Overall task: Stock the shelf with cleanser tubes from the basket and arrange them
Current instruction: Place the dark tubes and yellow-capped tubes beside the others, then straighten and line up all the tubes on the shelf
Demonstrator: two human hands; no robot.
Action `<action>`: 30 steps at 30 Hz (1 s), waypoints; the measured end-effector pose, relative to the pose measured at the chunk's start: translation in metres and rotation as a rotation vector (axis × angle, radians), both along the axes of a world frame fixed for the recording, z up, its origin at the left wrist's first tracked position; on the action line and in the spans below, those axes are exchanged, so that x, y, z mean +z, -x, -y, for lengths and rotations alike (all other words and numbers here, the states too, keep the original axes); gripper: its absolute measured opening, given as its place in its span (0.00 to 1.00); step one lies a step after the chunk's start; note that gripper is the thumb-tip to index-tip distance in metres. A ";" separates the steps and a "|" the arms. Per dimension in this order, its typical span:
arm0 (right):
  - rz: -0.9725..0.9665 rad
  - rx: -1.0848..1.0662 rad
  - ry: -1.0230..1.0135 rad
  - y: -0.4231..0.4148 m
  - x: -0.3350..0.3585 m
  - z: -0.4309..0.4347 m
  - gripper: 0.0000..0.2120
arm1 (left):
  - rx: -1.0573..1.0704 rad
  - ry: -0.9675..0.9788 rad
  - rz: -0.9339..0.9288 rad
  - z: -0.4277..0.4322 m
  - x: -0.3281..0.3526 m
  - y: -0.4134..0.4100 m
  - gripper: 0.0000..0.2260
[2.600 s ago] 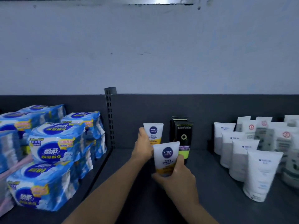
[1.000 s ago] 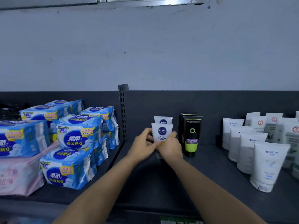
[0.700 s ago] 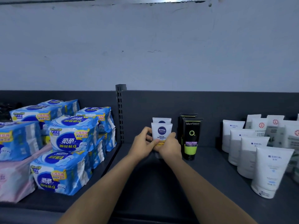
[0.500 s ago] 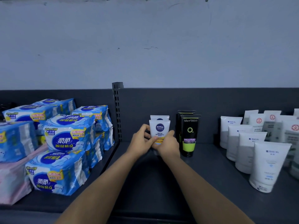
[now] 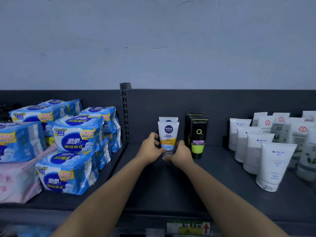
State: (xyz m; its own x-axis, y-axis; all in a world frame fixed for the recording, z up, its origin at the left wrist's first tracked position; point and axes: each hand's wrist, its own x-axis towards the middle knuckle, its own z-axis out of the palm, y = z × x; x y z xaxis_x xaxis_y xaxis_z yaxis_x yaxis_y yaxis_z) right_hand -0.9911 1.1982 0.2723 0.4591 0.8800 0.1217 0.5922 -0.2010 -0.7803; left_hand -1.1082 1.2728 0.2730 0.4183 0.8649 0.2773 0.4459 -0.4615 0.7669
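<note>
At frame centre, the left hand (image 5: 151, 147) grips the tube (image 5: 168, 134) at its lower left edge; the right hand (image 5: 181, 153) grips its lower right edge near the cap. The tube stands cap-down on the shelf (image 5: 162, 185), just before a second tube (image 5: 168, 119). Recommended: square the label forward, level with the black tube (image 5: 198, 135) at right, then release gently.

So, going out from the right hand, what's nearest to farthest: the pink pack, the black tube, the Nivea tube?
1. Nivea tube, in the right hand grip.
2. Black tube, just to its right.
3. Pink pack, far left.
</note>
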 end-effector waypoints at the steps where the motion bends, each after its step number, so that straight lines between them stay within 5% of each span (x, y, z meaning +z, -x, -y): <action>1: 0.010 0.015 0.001 0.000 -0.001 0.002 0.27 | 0.010 -0.003 -0.023 0.002 -0.001 0.002 0.22; 8: 0.029 0.030 -0.157 0.002 -0.008 0.024 0.19 | 0.064 -0.130 -0.431 0.031 0.004 0.024 0.32; 22: 0.393 -0.100 -0.101 0.031 0.010 0.215 0.28 | 0.038 -0.542 -0.535 0.166 0.020 0.071 0.36; 30: 0.389 -0.184 -0.073 0.030 0.030 0.310 0.27 | 0.022 -0.464 -0.577 0.233 0.025 0.076 0.36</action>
